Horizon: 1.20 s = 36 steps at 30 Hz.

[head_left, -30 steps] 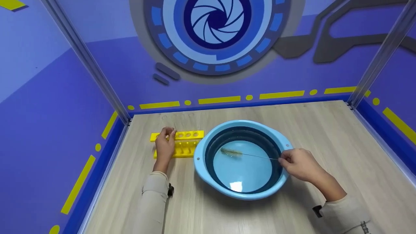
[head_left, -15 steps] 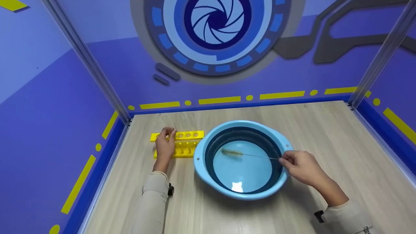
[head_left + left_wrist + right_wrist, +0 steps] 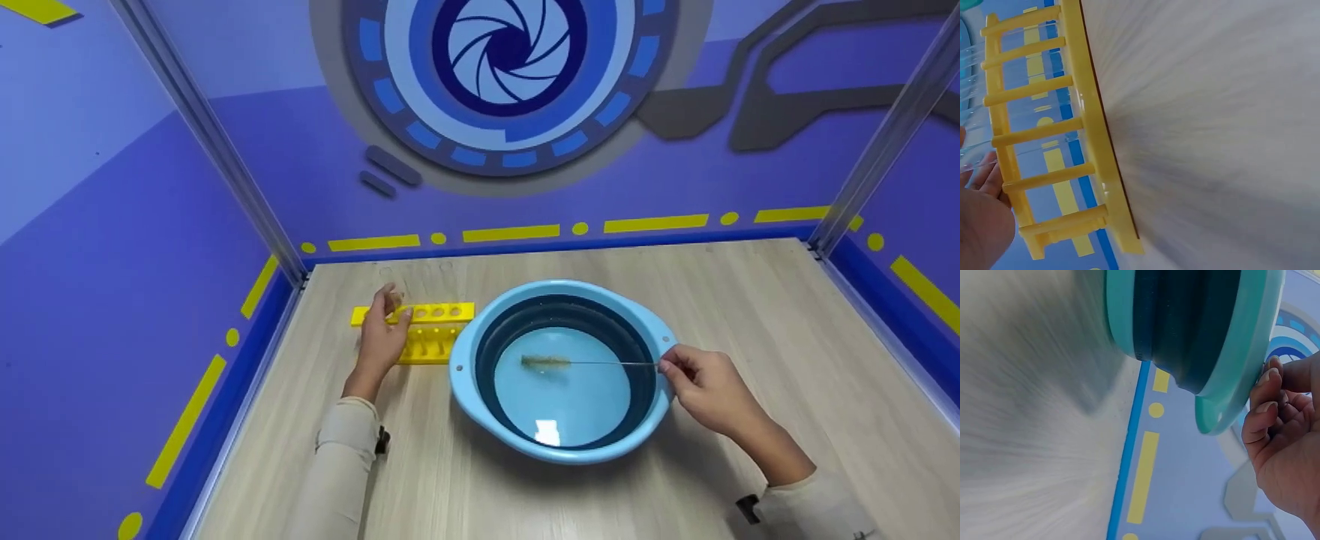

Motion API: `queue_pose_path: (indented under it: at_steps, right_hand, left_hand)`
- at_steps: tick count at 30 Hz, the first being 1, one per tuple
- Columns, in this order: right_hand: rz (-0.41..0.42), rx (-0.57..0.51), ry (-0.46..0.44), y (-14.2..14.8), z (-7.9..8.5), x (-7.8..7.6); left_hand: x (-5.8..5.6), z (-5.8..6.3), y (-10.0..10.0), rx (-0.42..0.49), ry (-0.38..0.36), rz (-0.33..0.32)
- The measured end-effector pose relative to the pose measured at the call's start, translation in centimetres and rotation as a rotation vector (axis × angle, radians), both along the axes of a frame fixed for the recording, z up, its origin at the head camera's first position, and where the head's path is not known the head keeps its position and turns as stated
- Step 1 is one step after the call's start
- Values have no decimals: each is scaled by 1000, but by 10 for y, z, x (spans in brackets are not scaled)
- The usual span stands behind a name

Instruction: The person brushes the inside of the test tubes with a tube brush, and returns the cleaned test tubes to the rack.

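Observation:
My right hand [image 3: 709, 390] pinches the thin wire handle of a test tube brush [image 3: 546, 361] between thumb and fingers, at the right rim of a blue basin [image 3: 465, 405]. The brush's bristly head lies over the water in the basin. My left hand [image 3: 384, 337] is at the left part of a yellow test tube rack [image 3: 442, 352], thumb and fingers parted around a clear tube's top. Several clear glass test tubes [image 3: 971, 93] stand in the rack, hard to make out in the head view. In the right wrist view the right hand's curled fingers [image 3: 1266, 408] meet beside the basin's rim.
The rack stands directly left of the basin, almost against its rim. Both are on a wood-grain table [image 3: 750, 300]. Blue-purple panels [image 3: 525, 202] close off the back and both sides, with metal posts [image 3: 217, 142] at the corners.
The brush has shifted right and turned level as my right hand drew back over the rim. My left thumb and fingers have spread apart from their pinch at the tube's top.

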State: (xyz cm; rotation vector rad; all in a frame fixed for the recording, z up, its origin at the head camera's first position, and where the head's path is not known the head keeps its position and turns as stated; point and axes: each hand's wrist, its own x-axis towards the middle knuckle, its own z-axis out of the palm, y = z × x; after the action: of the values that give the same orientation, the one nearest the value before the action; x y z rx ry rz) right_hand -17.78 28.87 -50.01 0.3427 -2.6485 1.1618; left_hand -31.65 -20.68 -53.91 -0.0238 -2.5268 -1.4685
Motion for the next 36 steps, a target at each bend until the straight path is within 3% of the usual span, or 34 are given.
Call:
queue_pose_path:
  at_steps: [3, 9, 12, 19, 28, 36]
  right_hand:
    - [10, 25, 43, 2, 4, 2]
    - [15, 3, 110, 4, 13, 6]
    - [3, -22, 129, 4, 17, 8]
    - [-10, -100, 140, 0, 25, 10]
    - [-113, -263, 146, 3, 31, 9]
    - [-137, -373, 95, 7, 32, 8]
  left_hand:
    - [5, 7, 2, 15, 36, -19]
    - [6, 29, 7, -44, 263, 34]
    - [5, 40, 9, -74, 317, 47]
    - [3, 57, 13, -198, 279, 105]
    - [-4, 60, 17, -307, 202, 96]
    - [-6, 66, 18, -266, 235, 63]
